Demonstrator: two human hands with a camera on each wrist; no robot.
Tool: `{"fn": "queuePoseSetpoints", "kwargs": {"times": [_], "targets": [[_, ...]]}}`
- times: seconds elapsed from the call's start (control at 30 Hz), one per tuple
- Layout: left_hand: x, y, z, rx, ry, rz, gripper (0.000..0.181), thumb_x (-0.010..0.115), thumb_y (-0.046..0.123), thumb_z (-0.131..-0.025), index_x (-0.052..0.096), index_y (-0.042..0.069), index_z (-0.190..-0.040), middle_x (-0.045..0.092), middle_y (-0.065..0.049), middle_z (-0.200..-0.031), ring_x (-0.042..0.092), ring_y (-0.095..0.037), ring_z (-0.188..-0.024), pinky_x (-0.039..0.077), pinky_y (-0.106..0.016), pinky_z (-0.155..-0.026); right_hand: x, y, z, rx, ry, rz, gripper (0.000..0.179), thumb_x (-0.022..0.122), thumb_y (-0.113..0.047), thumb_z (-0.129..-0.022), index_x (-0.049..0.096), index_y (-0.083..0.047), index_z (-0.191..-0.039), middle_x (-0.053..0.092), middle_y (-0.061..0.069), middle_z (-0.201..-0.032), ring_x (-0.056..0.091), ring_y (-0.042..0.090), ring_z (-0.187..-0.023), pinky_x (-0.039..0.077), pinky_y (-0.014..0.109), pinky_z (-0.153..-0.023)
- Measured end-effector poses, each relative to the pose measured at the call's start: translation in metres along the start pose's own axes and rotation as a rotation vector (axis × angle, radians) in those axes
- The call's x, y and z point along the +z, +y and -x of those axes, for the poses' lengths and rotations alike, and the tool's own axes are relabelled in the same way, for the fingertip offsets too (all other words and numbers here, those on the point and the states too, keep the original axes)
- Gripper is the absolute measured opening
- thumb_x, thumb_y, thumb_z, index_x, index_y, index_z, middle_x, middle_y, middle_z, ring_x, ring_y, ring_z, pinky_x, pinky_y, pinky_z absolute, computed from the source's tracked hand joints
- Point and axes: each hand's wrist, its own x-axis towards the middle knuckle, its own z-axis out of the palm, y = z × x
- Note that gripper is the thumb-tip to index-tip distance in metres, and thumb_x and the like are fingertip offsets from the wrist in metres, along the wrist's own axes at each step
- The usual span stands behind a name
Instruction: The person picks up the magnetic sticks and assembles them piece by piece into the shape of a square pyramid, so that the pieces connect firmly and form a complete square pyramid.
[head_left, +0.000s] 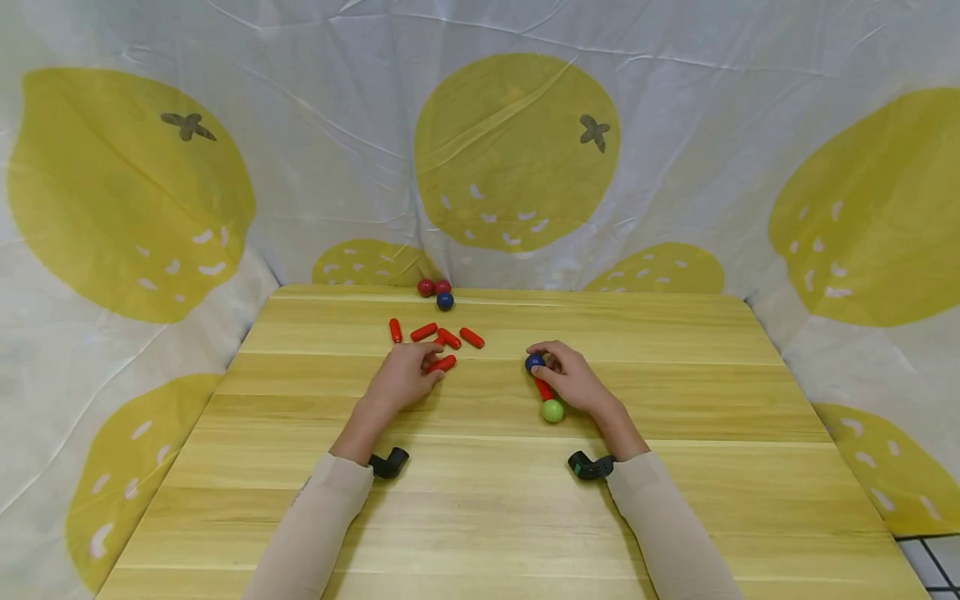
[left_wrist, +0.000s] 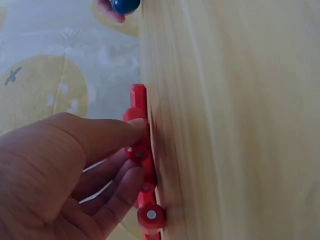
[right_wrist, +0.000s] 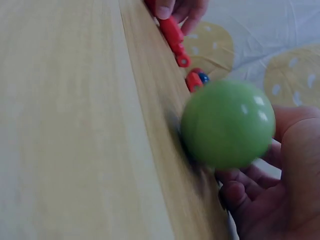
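My left hand pinches a red rod low over the table, its thumb and fingers on either side. In the left wrist view that rod's end shows a small metallic dot, and further red rods line up around the fingers. Over to the right, my right hand holds a dark blue ball between thumb and fingers. A red rod joins this ball to a lime green ball. The green ball covers part of the right hand in the right wrist view.
Several loose red rods lie just beyond my left hand. At the table's back edge sit two dark red balls and a blue ball. A lemon-print cloth hangs behind the wooden table.
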Motion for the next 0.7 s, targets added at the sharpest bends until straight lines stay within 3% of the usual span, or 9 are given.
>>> {"fn": "queuePoseSetpoints", "kwargs": {"times": [0.17,0.33,0.53,0.7], "targets": [[0.005,0.007,-0.002,0.051,0.020,0.104,0.030,0.079,0.013,-0.092,0.075,0.007,-0.121,0.076,-0.007,-0.108,0.071,-0.019,-0.087,0.061,-0.037,-0.081,0.000,0.001,0.001,0.018,0.013,-0.047,0.033,0.066,-0.020,-0.102,0.064,-0.008,-0.133,0.065,0.014,-0.117,0.055,0.023,-0.090,0.047,0.032,-0.079],[0.015,0.016,-0.008,0.073,-0.018,0.236,0.027,0.076,0.013,-0.094,0.077,0.011,-0.121,0.076,-0.007,-0.114,0.074,-0.021,-0.095,0.062,-0.038,-0.086,0.000,0.004,-0.001,0.013,0.017,-0.091,0.034,0.067,-0.021,-0.102,0.065,-0.010,-0.133,0.066,0.016,-0.125,0.062,0.027,-0.099,0.051,0.034,-0.085],[0.030,0.029,-0.018,0.059,-0.083,0.282,0.028,0.074,0.017,-0.097,0.075,0.015,-0.124,0.075,-0.005,-0.121,0.073,-0.020,-0.105,0.061,-0.037,-0.091,0.004,0.004,-0.002,0.015,0.030,-0.100,0.031,0.069,-0.022,-0.101,0.066,-0.012,-0.131,0.067,0.011,-0.122,0.061,0.022,-0.097,0.052,0.029,-0.082],[0.039,0.037,-0.026,0.059,-0.097,0.286,0.027,0.073,0.017,-0.097,0.076,0.015,-0.123,0.074,-0.004,-0.121,0.072,-0.020,-0.109,0.060,-0.038,-0.095,0.006,0.003,-0.002,0.019,0.044,-0.117,0.030,0.070,-0.022,-0.100,0.066,-0.012,-0.128,0.066,0.010,-0.118,0.059,0.023,-0.094,0.051,0.028,-0.079]]}}
